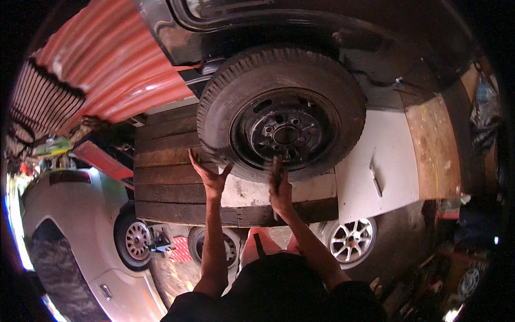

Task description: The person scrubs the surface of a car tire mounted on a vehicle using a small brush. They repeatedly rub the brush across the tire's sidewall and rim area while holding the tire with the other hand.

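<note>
A tyre on a black steel rim is close against a dark car body. I cannot tell whether it is mounted on the car. My left hand is raised by the lower left of the tyre, thumb and fingers spread, holding nothing. In front of the rim's lower edge, my right hand closes around a dark bar-like tool. Its upper end is blurred against the rim, so its exact kind is unclear.
Dark wooden planks and a white board lie below the wheel. A slim metal hand tool rests on the board. A light-coloured car stands at left, and an alloy wheel is on the floor near my right forearm.
</note>
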`<state>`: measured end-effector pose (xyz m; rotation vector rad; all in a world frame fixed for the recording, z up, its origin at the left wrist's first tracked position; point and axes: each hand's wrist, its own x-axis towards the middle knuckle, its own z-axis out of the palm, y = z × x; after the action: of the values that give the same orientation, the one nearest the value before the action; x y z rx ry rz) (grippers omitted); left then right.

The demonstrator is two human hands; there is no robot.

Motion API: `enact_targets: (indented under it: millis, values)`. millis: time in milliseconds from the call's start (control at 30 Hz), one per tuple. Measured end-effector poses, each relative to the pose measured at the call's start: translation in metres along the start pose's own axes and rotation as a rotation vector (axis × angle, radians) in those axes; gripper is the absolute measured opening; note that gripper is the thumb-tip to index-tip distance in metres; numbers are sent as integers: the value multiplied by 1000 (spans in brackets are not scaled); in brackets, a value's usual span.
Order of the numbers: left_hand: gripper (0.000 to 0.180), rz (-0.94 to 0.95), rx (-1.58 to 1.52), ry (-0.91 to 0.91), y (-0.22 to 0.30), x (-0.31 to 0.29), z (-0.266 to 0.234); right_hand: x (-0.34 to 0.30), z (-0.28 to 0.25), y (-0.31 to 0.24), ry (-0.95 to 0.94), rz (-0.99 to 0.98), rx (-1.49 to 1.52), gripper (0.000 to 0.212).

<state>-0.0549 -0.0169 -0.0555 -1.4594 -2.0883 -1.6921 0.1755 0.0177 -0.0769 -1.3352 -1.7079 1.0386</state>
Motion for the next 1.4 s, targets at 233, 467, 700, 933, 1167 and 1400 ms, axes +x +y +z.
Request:
enact_targets:
  millis: [233, 467, 700, 933, 1167, 1400]
  values:
    - [140, -186, -550, -191, -19, 34, 12, 22, 34, -10, 368, -41, -3, 46]
    - [129, -223, -438, -134, -20, 21, 28, 17, 44, -28, 334, 66, -5, 49]
    - [127, -210, -314, -125, -17, 19, 24, 16, 39, -25, 400, -10, -72, 41]
    - [123, -237, -463, -121, -21, 17, 20, 9, 29, -18, 484, 85, -123, 44]
    - [112, -347, -409, -103, -9, 1, 14, 4, 16, -17, 280, 243, -259, 48]
    - [106, -560, -412, -119, 1, -31, 13, 27, 11, 18, 240, 97, -385, 60]
